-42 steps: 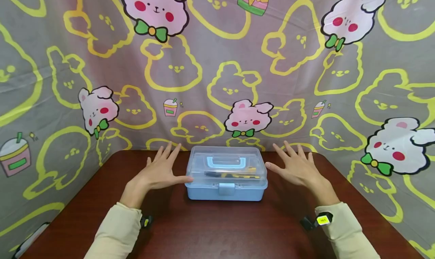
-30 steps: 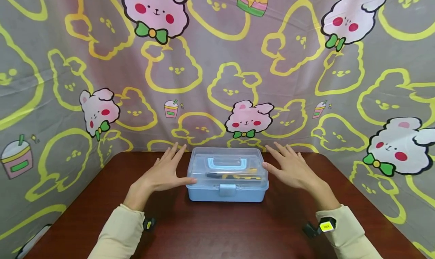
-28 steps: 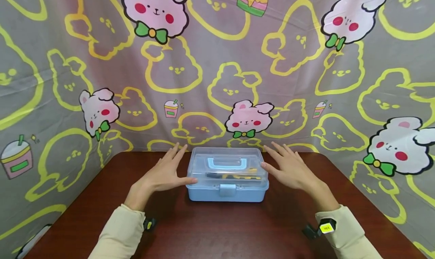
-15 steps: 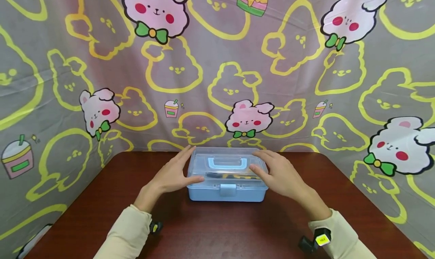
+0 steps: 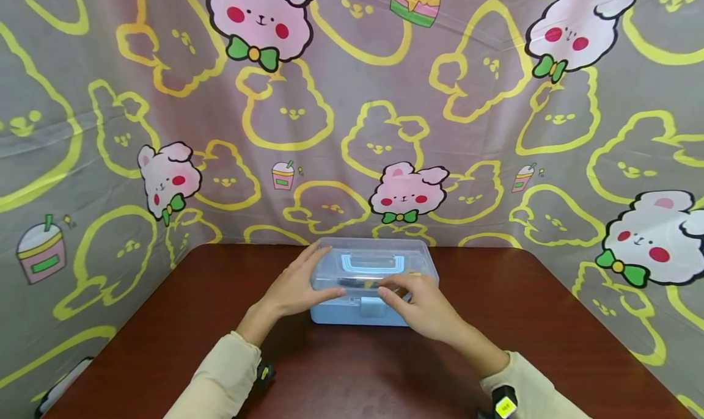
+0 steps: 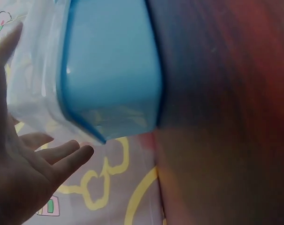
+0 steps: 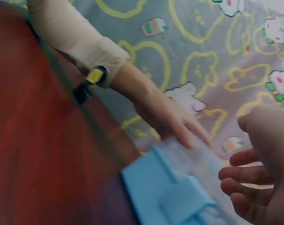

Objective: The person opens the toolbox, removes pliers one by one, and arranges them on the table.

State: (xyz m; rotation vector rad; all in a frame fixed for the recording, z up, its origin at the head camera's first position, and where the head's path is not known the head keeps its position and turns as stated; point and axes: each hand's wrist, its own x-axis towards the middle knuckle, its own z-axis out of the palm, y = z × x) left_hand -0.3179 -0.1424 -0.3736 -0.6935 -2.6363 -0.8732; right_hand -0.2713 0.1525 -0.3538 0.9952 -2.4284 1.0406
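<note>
A plastic storage box with a light-blue base [image 5: 334, 314] and a clear lid stands closed on the table. On its front is a blue latch [image 5: 373, 307], and a blue carry handle [image 5: 373, 264] lies flat on the lid. Black and yellow items [image 5: 351, 282] show dimly through the lid; their kind is unclear. My left hand [image 5: 294, 287] is spread around the box's left end, thumb at the front of the lid. In front of the lid, just right of the latch, hovers my right hand [image 5: 426, 309]; its fingers bend loosely, apart from the latch in the right wrist view.
The box rests on a dark reddish-brown table [image 5: 341, 370], close to its far edge. A grey cloth [image 5: 352, 132] printed with cartoon rabbits hangs behind and along both sides. A camera [image 5: 504, 400] is strapped to the right wrist.
Both hands have come inward from either side of the box. The right hand has travelled left and down toward the latch, its fingers drawing together. The box stays closed in place.
</note>
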